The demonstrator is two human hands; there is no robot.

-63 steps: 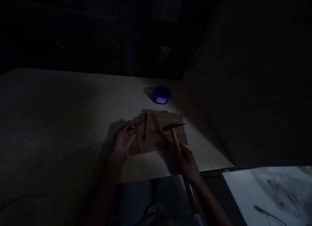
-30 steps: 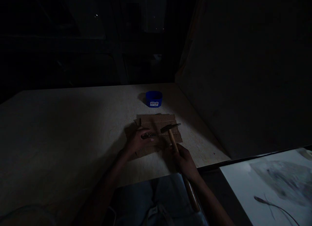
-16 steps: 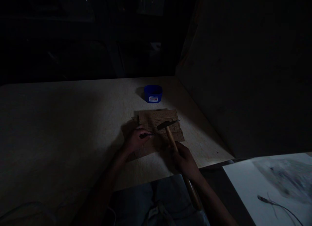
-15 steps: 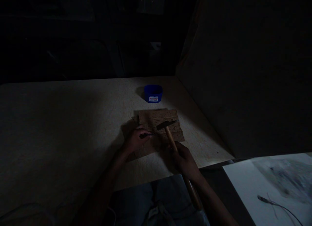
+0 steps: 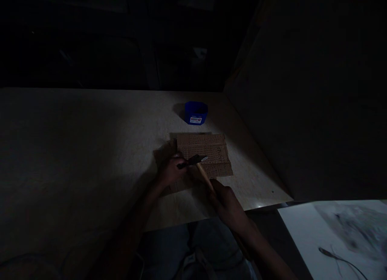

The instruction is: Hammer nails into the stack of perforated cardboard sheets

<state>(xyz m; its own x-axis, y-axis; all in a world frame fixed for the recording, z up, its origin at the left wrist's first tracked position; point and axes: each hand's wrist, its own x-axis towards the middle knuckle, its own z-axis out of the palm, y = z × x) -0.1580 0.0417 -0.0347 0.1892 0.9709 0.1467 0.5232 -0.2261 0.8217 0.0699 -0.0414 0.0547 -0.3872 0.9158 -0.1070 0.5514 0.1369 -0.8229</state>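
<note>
The light is very dim. My right hand (image 5: 226,203) is closed around the wooden handle of a hammer (image 5: 204,177). The dark metal head lies over the cardboard (image 5: 208,151), close to my left fingers. My left hand (image 5: 171,170) rests at the cardboard's left part, its fingers pinching a thin dark rod-like piece (image 5: 182,166); its exact kind is unclear, and the hammer head hides its right end. Rows of small holes or dots cover the brown, ragged-edged cardboard, which lies flat on the table (image 5: 99,139).
A blue plastic tub (image 5: 196,113) with a white label stands behind the cardboard. A dark panel (image 5: 317,110) rises along the table's right side. At lower right, a cable (image 5: 335,256) lies on a white stained surface (image 5: 299,231).
The hammer head has come down and left, up to the thin piece at my left fingers. My left hand keeps its pinch. The whole view has shifted slightly.
</note>
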